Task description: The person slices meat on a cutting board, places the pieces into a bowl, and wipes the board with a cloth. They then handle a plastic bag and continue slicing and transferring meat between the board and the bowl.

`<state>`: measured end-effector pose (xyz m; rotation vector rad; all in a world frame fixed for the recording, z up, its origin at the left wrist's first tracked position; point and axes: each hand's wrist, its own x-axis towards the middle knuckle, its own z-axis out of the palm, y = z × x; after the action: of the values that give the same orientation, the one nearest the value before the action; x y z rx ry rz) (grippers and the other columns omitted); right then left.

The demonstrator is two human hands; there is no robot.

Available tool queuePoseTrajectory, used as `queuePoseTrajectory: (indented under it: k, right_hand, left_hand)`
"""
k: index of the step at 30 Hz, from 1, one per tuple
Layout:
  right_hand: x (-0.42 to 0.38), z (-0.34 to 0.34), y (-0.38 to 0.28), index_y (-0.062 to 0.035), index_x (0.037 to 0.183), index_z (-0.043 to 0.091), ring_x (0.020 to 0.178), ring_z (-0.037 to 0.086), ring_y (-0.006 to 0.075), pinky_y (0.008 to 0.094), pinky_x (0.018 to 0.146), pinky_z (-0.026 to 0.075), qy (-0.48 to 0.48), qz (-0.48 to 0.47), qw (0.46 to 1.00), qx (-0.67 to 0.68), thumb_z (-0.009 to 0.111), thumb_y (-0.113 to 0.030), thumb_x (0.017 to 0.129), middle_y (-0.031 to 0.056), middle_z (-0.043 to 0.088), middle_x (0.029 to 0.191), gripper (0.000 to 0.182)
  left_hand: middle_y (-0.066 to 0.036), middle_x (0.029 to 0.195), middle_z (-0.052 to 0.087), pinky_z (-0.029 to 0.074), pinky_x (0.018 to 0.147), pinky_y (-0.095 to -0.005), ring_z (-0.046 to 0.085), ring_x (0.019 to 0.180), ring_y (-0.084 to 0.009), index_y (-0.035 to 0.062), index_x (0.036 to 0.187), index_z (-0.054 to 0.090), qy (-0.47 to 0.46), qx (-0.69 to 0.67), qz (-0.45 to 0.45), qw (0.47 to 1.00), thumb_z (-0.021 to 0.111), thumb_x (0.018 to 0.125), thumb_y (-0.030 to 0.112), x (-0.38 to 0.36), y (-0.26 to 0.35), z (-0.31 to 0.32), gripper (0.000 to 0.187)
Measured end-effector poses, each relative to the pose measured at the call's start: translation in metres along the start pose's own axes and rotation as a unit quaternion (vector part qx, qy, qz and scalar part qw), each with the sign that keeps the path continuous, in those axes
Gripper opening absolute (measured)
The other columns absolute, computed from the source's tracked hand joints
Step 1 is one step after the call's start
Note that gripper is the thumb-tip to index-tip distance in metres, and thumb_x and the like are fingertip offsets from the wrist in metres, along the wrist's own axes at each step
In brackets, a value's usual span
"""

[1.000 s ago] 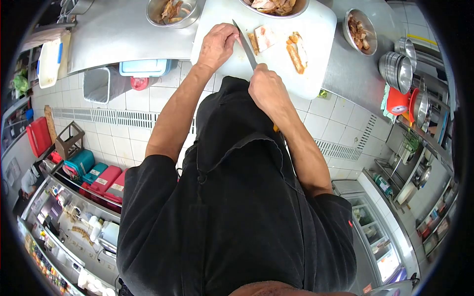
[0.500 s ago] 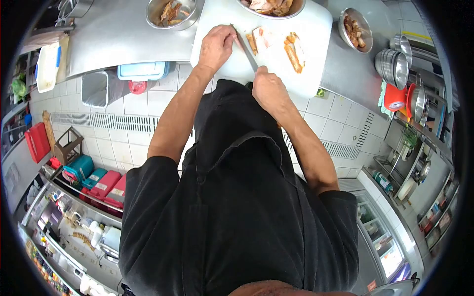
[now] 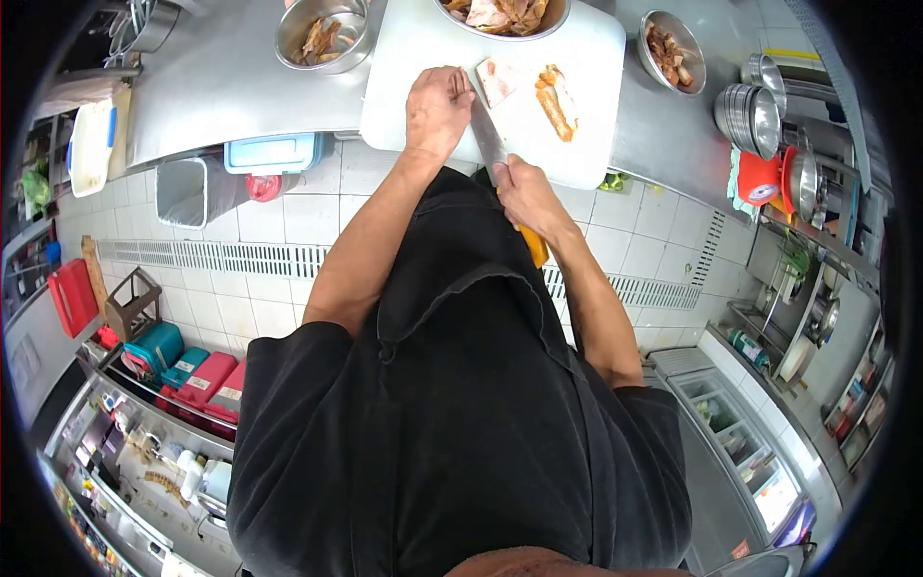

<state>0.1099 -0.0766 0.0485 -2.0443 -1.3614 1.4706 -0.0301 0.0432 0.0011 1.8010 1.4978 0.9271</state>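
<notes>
My right hand (image 3: 531, 197) grips a knife (image 3: 489, 137) by its yellow handle, which shows below the fist. The blade points away from me over the white cutting board (image 3: 404, 58). Close along the blade's left side is my left hand (image 3: 439, 112), fingers curled in; whatever they hold is hidden. Just right of the blade lies a pale piece of meat (image 3: 497, 81). Farther right on the board rests a longer browned piece of meat (image 3: 555, 104). A metal bowl of meat (image 3: 505, 34) stands at the board's far edge.
Left of the board, a metal bowl (image 3: 343, 60) holds browned scraps. To the right stands another bowl (image 3: 699, 58) with meat pieces, then stacked metal bowls (image 3: 740, 120) and a red scale (image 3: 760, 178). A lined bin (image 3: 181, 192) and a blue-lidded container (image 3: 274, 154) are below the counter's left side.
My left hand has come nearer to me, alongside the blade. The knife is steeper, and its yellow handle now shows. The brown strip beside the pale meat is no longer visible. The view has shifted slightly.
</notes>
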Motion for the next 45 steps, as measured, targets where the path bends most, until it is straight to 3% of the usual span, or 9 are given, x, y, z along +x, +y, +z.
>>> queuePoseTrajectory:
  k: [4,10,14,17,25,28,32,35,45]
  right_hand:
    - [-0.004,-0.002,-0.011,0.0033,0.099,0.049,0.043,0.05,0.0152,0.0333,0.039,0.042,-0.059,0.025,0.993,0.097,0.044,-0.023,0.109,0.0089,0.053,0.067,0.029]
    - [-0.005,-0.017,-0.104,0.0028,0.093,0.049,0.043,0.052,0.017,0.035,0.042,0.045,-0.08,-0.081,0.994,0.005,0.045,-0.025,0.108,0.0094,0.054,0.064,0.032]
    - [-0.012,-0.022,-0.099,0.0027,0.092,0.051,0.044,0.055,0.0192,0.0379,0.045,0.045,-0.026,-0.142,0.981,-0.133,0.047,-0.026,0.108,0.0123,0.054,0.058,0.033]
    - [-0.029,-0.031,-0.059,0.0053,0.098,0.057,0.081,0.062,0.0554,0.0572,0.075,0.048,-0.014,-0.057,0.995,-0.085,0.049,-0.025,0.104,0.0345,0.065,0.082,0.032]
    - [-0.076,-0.057,0.028,0.0026,0.096,0.058,0.08,0.062,0.0532,0.0563,0.075,0.046,-0.028,0.023,0.992,-0.118,0.05,-0.03,0.105,0.0331,0.063,0.079,0.034]
    - [-0.089,-0.07,0.043,0.003,0.095,0.057,0.075,0.061,0.0511,0.0545,0.073,0.046,-0.016,0.071,0.993,-0.097,0.05,-0.03,0.105,0.031,0.062,0.074,0.035]
    - [-0.093,-0.079,0.073,0.0031,0.094,0.056,0.066,0.059,0.0448,0.0519,0.069,0.047,0.003,0.088,0.996,-0.029,0.049,-0.03,0.106,0.028,0.06,0.069,0.036]
    - [-0.092,-0.079,0.092,0.0029,0.094,0.056,0.064,0.059,0.0431,0.0513,0.067,0.047,0.012,0.061,0.998,-0.034,0.049,-0.03,0.106,0.028,0.059,0.068,0.036]
    - [-0.072,-0.083,0.095,0.0032,0.099,0.055,0.078,0.063,0.0524,0.054,0.075,0.048,-0.008,0.025,0.998,-0.048,0.047,-0.031,0.107,0.0334,0.064,0.078,0.037]
  left_hand:
    - [-0.016,0.097,0.07,0.057,0.08,-0.0373,0.071,0.083,-0.0289,-0.0013,0.101,0.072,0.015,-0.047,-0.044,0.998,0.077,0.08,0.004,0.002,0.002,-0.015,0.023]
    - [-0.016,0.09,0.072,0.057,0.077,-0.0373,0.071,0.079,-0.0286,0.0002,0.101,0.073,0.138,0.007,0.049,0.989,0.075,0.089,0.018,0.046,0.013,-0.11,0.021]
    - [-0.017,0.095,0.075,0.057,0.074,-0.0378,0.073,0.082,-0.0269,0.0012,0.105,0.074,0.171,0.131,-0.012,0.976,0.075,0.089,0.024,0.086,-0.006,-0.172,0.028]
    - [-0.017,0.099,0.075,0.057,0.075,-0.037,0.073,0.082,-0.0281,0.0036,0.11,0.074,0.138,0.065,0.012,0.988,0.078,0.087,0.027,0.072,0.0,-0.152,0.033]
    - [-0.016,0.126,0.066,0.047,0.102,-0.0435,0.058,0.118,-0.0322,0.0016,0.128,0.065,-0.067,0.204,0.058,0.975,0.088,0.072,0.032,0.023,0.03,0.025,0.067]
    - [-0.017,0.128,0.063,0.049,0.1,-0.0407,0.059,0.116,-0.0335,0.0012,0.133,0.059,-0.134,0.174,0.085,0.972,0.088,0.069,0.027,0.033,0.02,0.035,0.075]
    - [-0.013,0.129,0.06,0.05,0.101,-0.0365,0.059,0.118,-0.0262,0.0013,0.135,0.056,-0.13,-0.1,0.09,0.982,0.083,0.072,0.006,0.016,0.003,0.024,0.068]
    - [-0.008,0.134,0.054,0.05,0.103,-0.0356,0.056,0.122,-0.0185,0.0021,0.136,0.055,-0.109,-0.339,0.05,0.933,0.076,0.072,-0.017,-0.011,0.007,0.021,0.071]
    - [-0.009,0.136,0.055,0.049,0.104,-0.0363,0.055,0.123,-0.0208,-0.0019,0.14,0.053,-0.094,-0.455,-0.011,0.886,0.077,0.073,-0.017,-0.037,0.02,-0.01,0.073]
